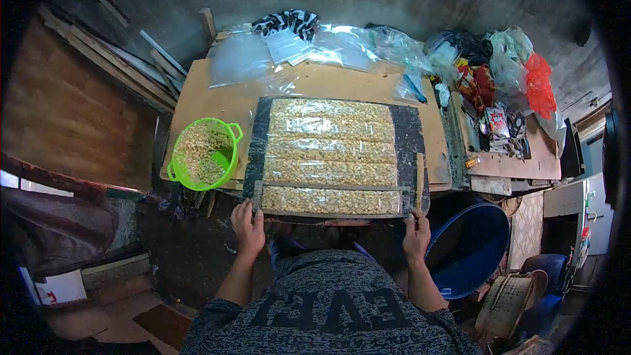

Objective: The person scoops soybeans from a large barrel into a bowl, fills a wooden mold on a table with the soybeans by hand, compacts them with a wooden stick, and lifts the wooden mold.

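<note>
A dark board [411, 138] lies on the table with several parallel strips of pale nuts or grain [332, 151], which look covered by shiny clear film. Around the nearest strip sits a narrow rectangular frame [328, 214]. My left hand [248, 230] is closed at the frame's near left corner, fingers on its edge. At the opposite near corner my right hand [416, 236] grips the frame's end, close to the lower tip of a thin wooden stick [420, 181] lying along the board's right side. The undersides of both grips are hidden.
Left of the board stands a lime-green colander [232, 133] partly filled with the same pale pieces. Clear plastic sheets [240, 62] lie along the table's back. Bags and tools [506, 125] crowd the right side. A large blue barrel [470, 250] stands below my right.
</note>
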A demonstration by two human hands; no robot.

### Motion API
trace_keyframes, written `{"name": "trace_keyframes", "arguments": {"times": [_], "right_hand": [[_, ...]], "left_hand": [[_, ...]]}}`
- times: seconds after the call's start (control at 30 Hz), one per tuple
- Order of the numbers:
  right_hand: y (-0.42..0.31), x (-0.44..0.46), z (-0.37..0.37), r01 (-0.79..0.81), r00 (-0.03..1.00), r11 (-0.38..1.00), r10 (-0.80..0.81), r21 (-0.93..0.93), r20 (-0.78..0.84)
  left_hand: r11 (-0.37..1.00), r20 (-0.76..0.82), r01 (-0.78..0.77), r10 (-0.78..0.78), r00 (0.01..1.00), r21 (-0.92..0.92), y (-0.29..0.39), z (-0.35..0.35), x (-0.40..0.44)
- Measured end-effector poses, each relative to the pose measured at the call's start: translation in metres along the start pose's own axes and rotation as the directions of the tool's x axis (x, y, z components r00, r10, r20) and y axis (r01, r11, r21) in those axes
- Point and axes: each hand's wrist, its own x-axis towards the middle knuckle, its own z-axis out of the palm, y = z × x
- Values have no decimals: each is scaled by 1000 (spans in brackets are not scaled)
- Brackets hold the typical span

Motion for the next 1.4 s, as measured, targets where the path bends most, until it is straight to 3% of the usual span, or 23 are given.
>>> {"name": "trace_keyframes", "arguments": {"times": [0.1,0.17,0.23,0.3,0.57,0.97,1.1,1.3,1.4], "right_hand": [[-7,-1,6,-54,998,998,52,35,44],[10,1,13,-218,975,966,211,140,66],[23,3,19,-229,973,958,218,174,82],[-1,6,15,-330,942,925,312,189,123],[9,6,14,-287,955,927,256,244,148],[-18,-1,-10,-156,988,922,149,354,47],[-29,-19,-31,-156,987,947,136,281,91],[-2,-67,-43,-251,965,911,208,329,159],[-7,-75,-41,-375,921,892,329,253,207]], "left_hand": [[1000,3,18,-18,1000,9,-2,-1,2],[1000,-6,22,-22,1000,13,1,-2,4],[996,14,78,-77,997,-50,7,-5,5],[999,-13,34,-34,999,-13,3,-5,5],[999,8,27,-27,1000,-25,8,-11,7],[992,-27,17,-21,999,-126,29,-40,-3],[986,-28,19,-24,999,-167,27,-49,-27],[967,87,133,-117,989,-215,15,-51,-78],[960,116,183,-161,980,-210,10,-47,-82]]}}
